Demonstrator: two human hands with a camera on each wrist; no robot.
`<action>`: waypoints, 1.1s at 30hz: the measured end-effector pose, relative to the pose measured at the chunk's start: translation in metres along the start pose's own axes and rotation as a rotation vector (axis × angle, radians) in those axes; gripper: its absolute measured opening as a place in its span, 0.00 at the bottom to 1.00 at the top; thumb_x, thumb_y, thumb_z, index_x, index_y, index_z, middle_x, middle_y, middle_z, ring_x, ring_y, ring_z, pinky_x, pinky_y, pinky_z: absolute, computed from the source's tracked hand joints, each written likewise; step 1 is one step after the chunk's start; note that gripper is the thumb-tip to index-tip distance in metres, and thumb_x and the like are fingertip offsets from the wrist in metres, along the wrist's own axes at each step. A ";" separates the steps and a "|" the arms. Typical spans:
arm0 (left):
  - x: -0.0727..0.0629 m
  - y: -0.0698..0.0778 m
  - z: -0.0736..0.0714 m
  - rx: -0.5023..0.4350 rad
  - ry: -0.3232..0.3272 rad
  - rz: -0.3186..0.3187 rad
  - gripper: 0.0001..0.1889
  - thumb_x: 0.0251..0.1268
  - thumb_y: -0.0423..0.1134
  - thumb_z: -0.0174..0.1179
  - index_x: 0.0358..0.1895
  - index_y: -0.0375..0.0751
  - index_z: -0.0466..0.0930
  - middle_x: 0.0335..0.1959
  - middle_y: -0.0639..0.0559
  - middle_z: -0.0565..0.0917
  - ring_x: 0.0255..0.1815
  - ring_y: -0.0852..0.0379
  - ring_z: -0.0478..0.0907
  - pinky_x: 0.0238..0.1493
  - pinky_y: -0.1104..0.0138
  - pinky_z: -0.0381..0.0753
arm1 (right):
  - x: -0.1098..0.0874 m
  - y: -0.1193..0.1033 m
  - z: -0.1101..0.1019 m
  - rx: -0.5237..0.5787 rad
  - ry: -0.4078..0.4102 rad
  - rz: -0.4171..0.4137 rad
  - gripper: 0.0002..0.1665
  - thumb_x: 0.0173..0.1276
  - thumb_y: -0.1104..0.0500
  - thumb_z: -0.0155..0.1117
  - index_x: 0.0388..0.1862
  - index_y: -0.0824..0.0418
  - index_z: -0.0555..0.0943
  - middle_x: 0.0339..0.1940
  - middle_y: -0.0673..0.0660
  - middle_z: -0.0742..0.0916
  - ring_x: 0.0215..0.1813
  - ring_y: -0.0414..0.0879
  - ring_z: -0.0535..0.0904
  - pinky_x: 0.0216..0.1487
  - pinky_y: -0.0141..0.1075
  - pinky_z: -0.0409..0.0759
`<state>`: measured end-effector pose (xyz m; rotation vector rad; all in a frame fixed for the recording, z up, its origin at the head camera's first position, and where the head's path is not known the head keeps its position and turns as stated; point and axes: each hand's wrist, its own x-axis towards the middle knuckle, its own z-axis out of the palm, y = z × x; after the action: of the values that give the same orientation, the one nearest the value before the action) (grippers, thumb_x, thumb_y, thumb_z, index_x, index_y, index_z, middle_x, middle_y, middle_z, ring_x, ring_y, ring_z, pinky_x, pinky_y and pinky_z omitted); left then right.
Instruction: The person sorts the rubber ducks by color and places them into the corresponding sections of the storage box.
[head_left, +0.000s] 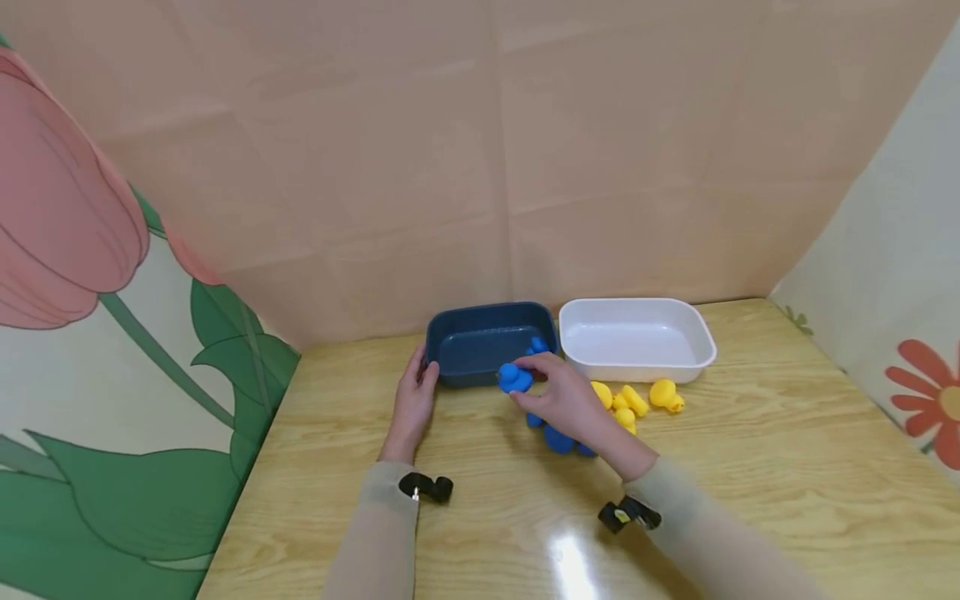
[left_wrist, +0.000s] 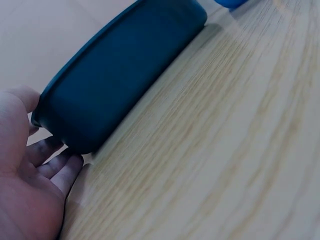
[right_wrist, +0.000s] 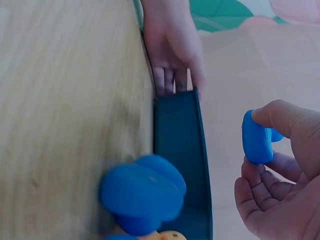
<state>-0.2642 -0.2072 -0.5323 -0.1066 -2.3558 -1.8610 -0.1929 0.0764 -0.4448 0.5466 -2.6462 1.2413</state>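
Fingers of your right hand (head_left: 561, 398) pinch a raised blue duck (head_left: 513, 378); the navy tray's (head_left: 476, 348) middle lies just far-left, long axis left–right, left end held by your left hand (head_left: 412, 400).

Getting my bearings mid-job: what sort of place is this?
Probably an indoor tabletop corner, perhaps a play or practice spot: a wood-grain table, a big pink flower on the side wall, and a small blue toy.
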 end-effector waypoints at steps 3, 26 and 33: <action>0.001 -0.002 -0.001 -0.003 -0.001 0.012 0.31 0.93 0.43 0.52 0.90 0.42 0.58 0.87 0.41 0.64 0.86 0.42 0.63 0.84 0.48 0.64 | 0.006 0.004 -0.006 -0.014 0.013 0.008 0.28 0.70 0.56 0.83 0.64 0.66 0.87 0.60 0.60 0.89 0.57 0.56 0.87 0.61 0.54 0.86; 0.001 0.000 0.000 0.001 -0.002 -0.006 0.32 0.93 0.45 0.52 0.90 0.45 0.58 0.87 0.42 0.65 0.85 0.42 0.64 0.83 0.47 0.66 | 0.056 0.036 -0.031 -0.043 0.043 0.083 0.33 0.76 0.54 0.78 0.72 0.70 0.82 0.65 0.67 0.85 0.62 0.66 0.83 0.64 0.58 0.83; 0.000 -0.001 0.000 0.007 0.002 0.001 0.31 0.93 0.44 0.52 0.90 0.43 0.58 0.87 0.40 0.65 0.84 0.40 0.65 0.83 0.46 0.67 | 0.069 0.046 -0.030 -0.071 0.058 0.087 0.33 0.75 0.55 0.78 0.71 0.71 0.82 0.64 0.68 0.86 0.59 0.66 0.82 0.64 0.58 0.82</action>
<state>-0.2647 -0.2079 -0.5333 -0.1052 -2.3607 -1.8513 -0.2751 0.1092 -0.4373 0.3831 -2.6797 1.1613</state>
